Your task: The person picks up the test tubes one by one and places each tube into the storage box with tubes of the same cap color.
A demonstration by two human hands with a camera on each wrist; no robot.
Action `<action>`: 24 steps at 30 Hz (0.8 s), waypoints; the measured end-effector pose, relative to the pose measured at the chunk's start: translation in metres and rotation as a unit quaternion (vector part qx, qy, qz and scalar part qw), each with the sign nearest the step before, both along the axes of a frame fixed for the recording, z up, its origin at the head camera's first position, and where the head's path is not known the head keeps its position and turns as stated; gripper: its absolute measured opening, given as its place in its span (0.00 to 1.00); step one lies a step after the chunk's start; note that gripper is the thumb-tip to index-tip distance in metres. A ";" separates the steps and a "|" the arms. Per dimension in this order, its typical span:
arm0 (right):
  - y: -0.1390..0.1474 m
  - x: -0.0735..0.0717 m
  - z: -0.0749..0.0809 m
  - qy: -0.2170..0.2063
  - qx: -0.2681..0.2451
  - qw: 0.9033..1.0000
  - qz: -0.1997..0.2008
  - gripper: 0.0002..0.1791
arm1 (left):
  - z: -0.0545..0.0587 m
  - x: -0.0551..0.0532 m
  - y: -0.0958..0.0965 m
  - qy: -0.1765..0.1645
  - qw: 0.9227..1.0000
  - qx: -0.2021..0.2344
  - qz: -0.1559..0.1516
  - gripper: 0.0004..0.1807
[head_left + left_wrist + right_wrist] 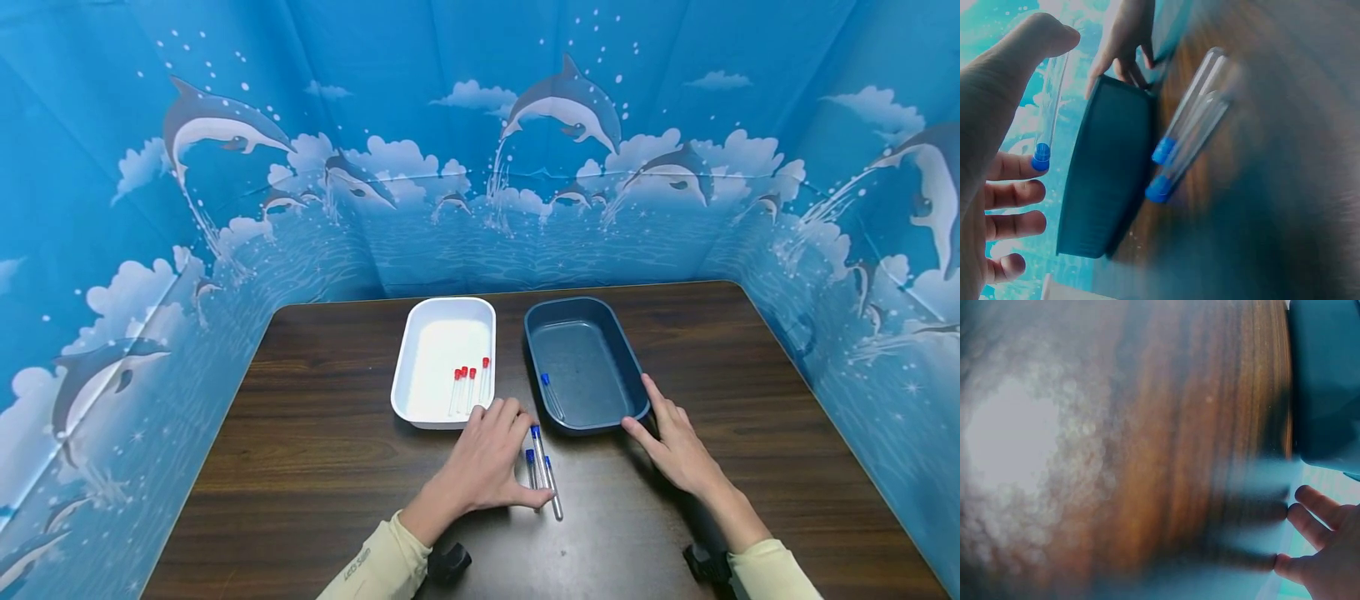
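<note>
My left hand (pixel 491 462) pinches a clear blue-capped test tube (pixel 1050 112) lengthwise, its thumb at the bottom end and its index finger at the cap. Two more blue-capped test tubes (pixel 1191 144) lie on the table just below that hand. My right hand (pixel 678 446) touches the near right corner of the dark blue tray (pixel 637 400) with fairly straight, spread fingers. Inside this tray, toward its left wall, lies one blue-capped test tube (pixel 552 396). Left of it, the white tray (pixel 401 392) holds several red-capped test tubes (pixel 472 383).
Both trays stand side by side near the far edge of the brown wooden table (pixel 315 417). A blue curtain printed with dolphins (pixel 420 233) hangs behind and around the table.
</note>
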State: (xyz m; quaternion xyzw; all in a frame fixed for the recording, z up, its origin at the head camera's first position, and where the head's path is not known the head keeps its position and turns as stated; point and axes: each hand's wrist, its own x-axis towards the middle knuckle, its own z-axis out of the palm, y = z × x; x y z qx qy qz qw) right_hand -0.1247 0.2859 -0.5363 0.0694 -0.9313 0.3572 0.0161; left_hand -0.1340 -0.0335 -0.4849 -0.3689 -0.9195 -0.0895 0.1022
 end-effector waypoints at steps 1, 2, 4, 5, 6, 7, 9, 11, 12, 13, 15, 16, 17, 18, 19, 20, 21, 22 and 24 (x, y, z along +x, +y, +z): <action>0.000 0.000 0.000 0.000 0.001 1.000 0.000 0.45 | 0.002 -0.003 0.002 -0.002 1.000 -0.001 0.001 0.50; 0.000 0.000 0.000 0.002 0.001 1.000 -0.001 0.45 | 0.003 -0.006 0.003 -0.003 1.000 -0.001 0.002 0.50; 0.000 0.000 -0.001 0.004 0.000 1.000 0.000 0.45 | 0.006 -0.012 0.007 -0.002 1.000 -0.003 0.003 0.50; 0.000 0.000 -0.001 0.005 -0.001 1.000 0.000 0.45 | 0.007 -0.015 0.008 -0.002 1.000 -0.002 0.003 0.50; 0.000 -0.001 -0.001 0.006 -0.002 1.000 0.001 0.45 | 0.008 -0.019 0.010 0.000 1.000 -0.002 0.003 0.51; 0.000 -0.001 -0.001 0.007 -0.002 1.000 0.001 0.44 | 0.009 -0.022 0.012 0.004 1.000 -0.004 0.003 0.51; 0.000 -0.001 -0.001 0.009 -0.002 1.000 0.002 0.44 | 0.012 -0.027 0.015 0.010 1.000 -0.006 0.004 0.52; 0.000 -0.001 0.000 0.009 0.000 1.000 0.002 0.44 | 0.014 -0.033 0.019 0.012 1.000 -0.004 0.004 0.52; 0.000 0.000 0.000 0.010 0.000 1.000 0.002 0.44 | 0.015 -0.035 0.020 0.013 1.000 -0.007 0.005 0.53; 0.000 -0.001 0.000 0.010 0.000 1.000 0.002 0.44 | 0.016 -0.037 0.022 0.013 1.000 -0.008 0.007 0.52; 0.000 -0.001 0.000 0.008 0.000 1.000 0.003 0.44 | 0.017 -0.041 0.024 0.014 1.000 -0.010 0.009 0.52; 0.000 -0.001 -0.001 0.006 -0.001 1.000 0.003 0.45 | 0.018 -0.043 0.026 0.014 1.000 -0.011 0.010 0.51; 0.000 -0.001 -0.001 0.006 0.000 1.000 0.003 0.44 | 0.018 -0.045 0.027 0.014 1.000 -0.016 0.011 0.51; 0.001 -0.001 -0.001 0.005 0.001 1.000 0.002 0.44 | 0.019 -0.047 0.029 0.014 1.000 -0.019 0.013 0.50; 0.001 -0.001 -0.001 0.004 0.003 1.000 0.000 0.45 | 0.020 -0.049 0.030 0.015 1.000 -0.021 0.014 0.50; 0.000 -0.001 0.000 0.002 0.005 1.000 -0.001 0.45 | 0.020 -0.052 0.032 0.014 1.000 -0.023 0.015 0.50; 0.000 -0.001 0.000 0.002 0.006 1.000 -0.002 0.45 | 0.020 -0.054 0.033 0.013 0.999 -0.026 0.016 0.49; 0.000 -0.001 0.000 0.001 0.008 1.000 -0.003 0.45 | 0.021 -0.056 0.034 0.012 0.999 -0.029 0.017 0.49; 0.000 -0.001 0.001 0.001 0.010 1.000 -0.004 0.45 | 0.021 -0.060 0.037 0.007 0.999 -0.031 0.016 0.49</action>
